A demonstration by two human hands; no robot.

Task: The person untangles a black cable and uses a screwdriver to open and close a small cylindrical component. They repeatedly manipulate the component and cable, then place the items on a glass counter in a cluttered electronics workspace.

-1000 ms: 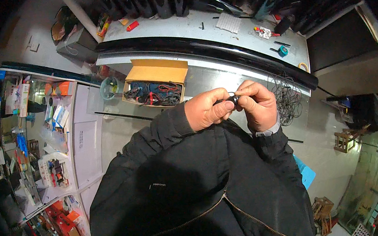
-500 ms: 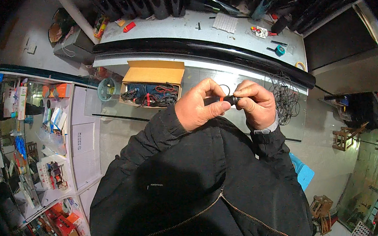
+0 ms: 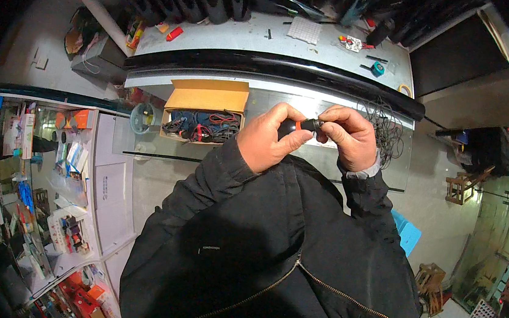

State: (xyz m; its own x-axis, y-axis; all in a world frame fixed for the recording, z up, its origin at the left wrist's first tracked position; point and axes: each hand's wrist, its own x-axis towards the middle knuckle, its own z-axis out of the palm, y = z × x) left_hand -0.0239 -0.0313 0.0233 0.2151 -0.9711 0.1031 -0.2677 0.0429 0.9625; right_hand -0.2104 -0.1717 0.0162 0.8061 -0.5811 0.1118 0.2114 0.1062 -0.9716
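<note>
A small black rounded piece with an orange band (image 3: pixel 297 126) is held in front of my chest, above the glass-topped counter. My left hand (image 3: pixel 270 137) is closed around its thicker left part, thumb and index finger near the orange band. At the narrower right end, the thumb and fingers of my right hand (image 3: pixel 353 138) pinch a dark tip. Fingers cover much of the piece, and its exact kind does not show. Left of my left hand, an open cardboard box (image 3: pixel 208 97) holds black and red cables (image 3: pixel 208 131).
Tangled thin black cable (image 3: pixel 387 132) lies right of my right hand. A long black roll (image 3: pixel 263 66) spans the counter. Beyond are a white grid (image 3: pixel 304 30), a teal tape measure (image 3: pixel 377 68) and a red object (image 3: pixel 174 33). A clear container (image 3: pixel 142 117) stands left of the box.
The black piece has turned in my fingers, showing more of its rounded left part and the orange band. Both hands stay on it, shifting only slightly.
</note>
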